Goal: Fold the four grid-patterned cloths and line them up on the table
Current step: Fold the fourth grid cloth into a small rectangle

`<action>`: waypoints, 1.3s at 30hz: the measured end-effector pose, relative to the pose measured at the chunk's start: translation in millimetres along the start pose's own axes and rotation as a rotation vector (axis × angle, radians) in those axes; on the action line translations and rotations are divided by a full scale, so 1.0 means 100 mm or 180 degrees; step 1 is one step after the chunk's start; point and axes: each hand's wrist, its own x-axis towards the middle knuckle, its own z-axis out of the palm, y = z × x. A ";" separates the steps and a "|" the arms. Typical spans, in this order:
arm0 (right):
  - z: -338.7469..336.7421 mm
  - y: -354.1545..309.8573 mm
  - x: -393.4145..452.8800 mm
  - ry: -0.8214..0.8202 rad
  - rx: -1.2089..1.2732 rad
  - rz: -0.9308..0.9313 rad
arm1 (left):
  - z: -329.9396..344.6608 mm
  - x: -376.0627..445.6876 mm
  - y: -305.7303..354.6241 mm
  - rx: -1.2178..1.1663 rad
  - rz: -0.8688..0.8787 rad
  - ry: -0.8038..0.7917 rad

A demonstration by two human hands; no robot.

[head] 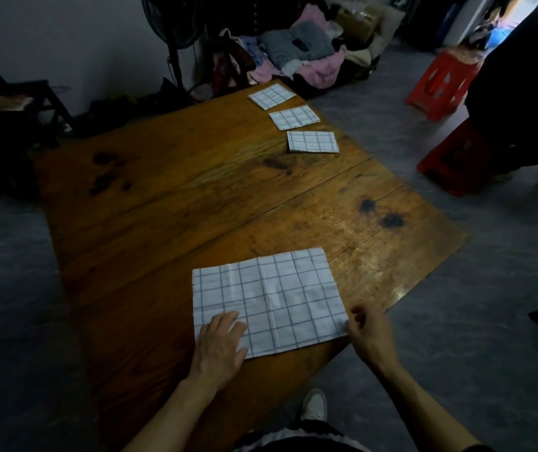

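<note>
A white cloth with a blue grid (271,298) lies flat and spread out on the near part of the wooden table (196,190). My left hand (220,345) rests palm down on its near left corner, fingers apart. My right hand (370,334) pinches the cloth's near right corner. Three small folded grid cloths lie in a row along the table's far right edge: the farthest (271,96), the middle one (294,117) and the nearest (312,141).
Red plastic stools (440,79) (457,158) stand on the grey floor to the right, beside a person in dark clothes (528,93). A pile of clothes (300,50) and a fan stand (176,40) are behind the table. A dark chair (16,102) stands at the left.
</note>
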 end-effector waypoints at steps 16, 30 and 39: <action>0.48 -0.38 0.00 -0.1211 -0.1012 -0.1830 | -0.25 -0.22 -0.24 0.0442 0.0009 -0.0307; 0.20 -0.83 -0.19 -0.0660 -0.0508 -0.2650 | -0.93 0.16 0.45 -0.0279 0.0551 0.0798; -0.22 -0.89 -0.08 -0.0037 -0.0058 -0.2461 | -1.27 0.40 0.90 -0.0442 0.1009 0.0757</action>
